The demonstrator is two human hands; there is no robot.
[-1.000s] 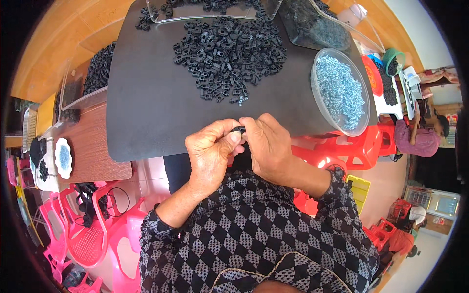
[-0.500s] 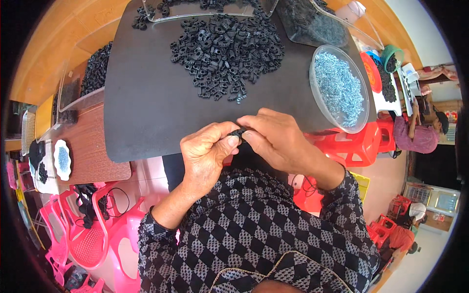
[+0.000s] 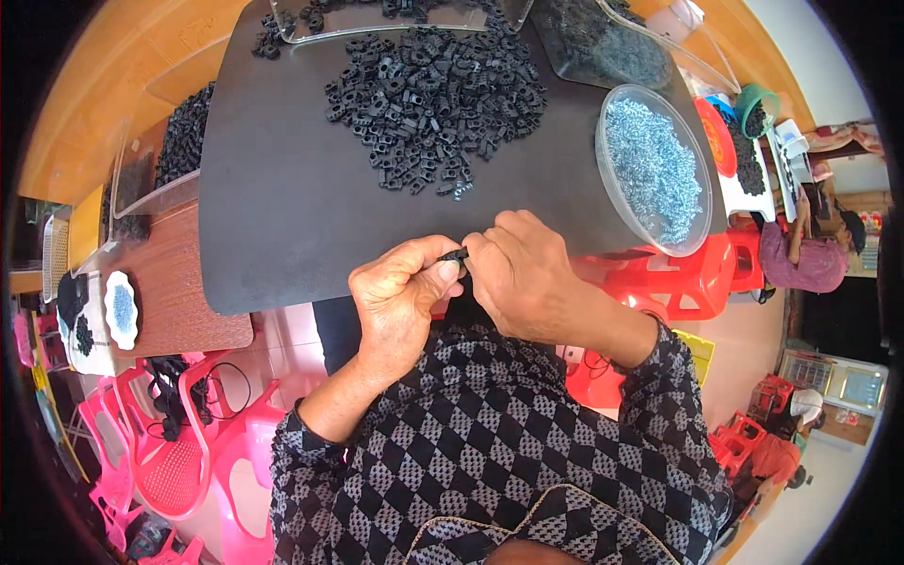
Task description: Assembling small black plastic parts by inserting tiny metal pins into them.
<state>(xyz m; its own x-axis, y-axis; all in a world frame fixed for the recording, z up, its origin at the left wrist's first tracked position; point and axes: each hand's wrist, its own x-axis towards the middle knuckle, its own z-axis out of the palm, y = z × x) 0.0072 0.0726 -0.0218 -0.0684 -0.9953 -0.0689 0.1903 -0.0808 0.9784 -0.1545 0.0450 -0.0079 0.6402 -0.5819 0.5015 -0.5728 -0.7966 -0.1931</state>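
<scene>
Frame centre: left hand and right hand, both grips pinched on one black plastic part | upper frame: heap of black parts remained unprocessed | right: bowl of screws remained full.

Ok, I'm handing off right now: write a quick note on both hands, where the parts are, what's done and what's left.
Left hand and right hand meet at the near edge of the black mat, pinching one small black part between their fingertips.
Pile of black parts lies at the mat's far side; clear bowl of small silvery pieces stands to the right.
Done: one part picked up and in hand.
Left: the pile looks large; no finished stack can be told apart.
</scene>
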